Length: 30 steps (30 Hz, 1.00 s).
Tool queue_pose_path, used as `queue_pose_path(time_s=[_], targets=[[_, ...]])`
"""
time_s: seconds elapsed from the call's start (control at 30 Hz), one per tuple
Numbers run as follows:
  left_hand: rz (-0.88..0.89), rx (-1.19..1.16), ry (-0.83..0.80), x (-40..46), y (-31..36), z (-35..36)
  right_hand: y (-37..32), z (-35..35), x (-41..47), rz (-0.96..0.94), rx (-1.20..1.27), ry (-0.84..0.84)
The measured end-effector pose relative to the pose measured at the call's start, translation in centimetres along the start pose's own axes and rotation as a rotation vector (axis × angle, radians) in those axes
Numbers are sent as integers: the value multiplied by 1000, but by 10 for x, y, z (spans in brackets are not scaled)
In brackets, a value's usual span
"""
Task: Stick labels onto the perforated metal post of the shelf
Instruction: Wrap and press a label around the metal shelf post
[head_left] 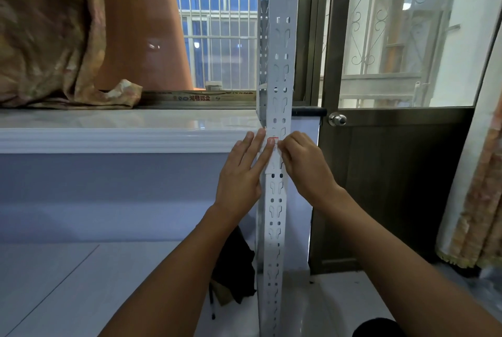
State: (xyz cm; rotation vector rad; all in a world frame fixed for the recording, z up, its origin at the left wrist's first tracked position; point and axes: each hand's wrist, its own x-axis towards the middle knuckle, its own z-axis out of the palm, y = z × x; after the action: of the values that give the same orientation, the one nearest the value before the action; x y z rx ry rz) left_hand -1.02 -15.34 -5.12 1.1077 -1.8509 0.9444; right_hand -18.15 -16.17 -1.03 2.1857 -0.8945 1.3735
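Label (275, 143) is sitting on the upright post (277, 201); you're pressing it with flat left hand (240, 173) fingers while your right hand (304, 162) is pinching its right edge, both equally close.

One head-worn wide-angle camera gives the only view. It faces forward and slightly down, close to a white perforated metal post (277, 92) that runs from twelve o'clock to six o'clock just right of centre. Both forearms enter from the bottom edge, at seven and five o'clock, and the left hand (241, 173) and right hand (304, 165) meet on the post near the middle of the frame. Straight lines bow toward the edges. A door (394, 173) fills three o'clock, a white ledge (108, 141) nine o'clock.
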Motion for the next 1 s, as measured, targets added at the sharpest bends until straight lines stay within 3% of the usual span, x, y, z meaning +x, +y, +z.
queue_pose_path(time_s=[0.3, 0.47, 0.63, 0.77, 1.0], targets=[[-7, 4, -46, 0, 3, -8, 0, 3, 4, 70, -213, -84], [-2, 15, -59, 0, 1, -6, 8, -4, -23, 312, -44, -10], [-16, 3, -63, 0, 5, -6, 2, -10, -15, 270, 149, 39], [-22, -16, -61, 1, 5, -9, -7, -6, -9, 202, 166, 23], [0, -37, -25, -1, 1, -7, -29, 5, -14, 349, 221, 109]])
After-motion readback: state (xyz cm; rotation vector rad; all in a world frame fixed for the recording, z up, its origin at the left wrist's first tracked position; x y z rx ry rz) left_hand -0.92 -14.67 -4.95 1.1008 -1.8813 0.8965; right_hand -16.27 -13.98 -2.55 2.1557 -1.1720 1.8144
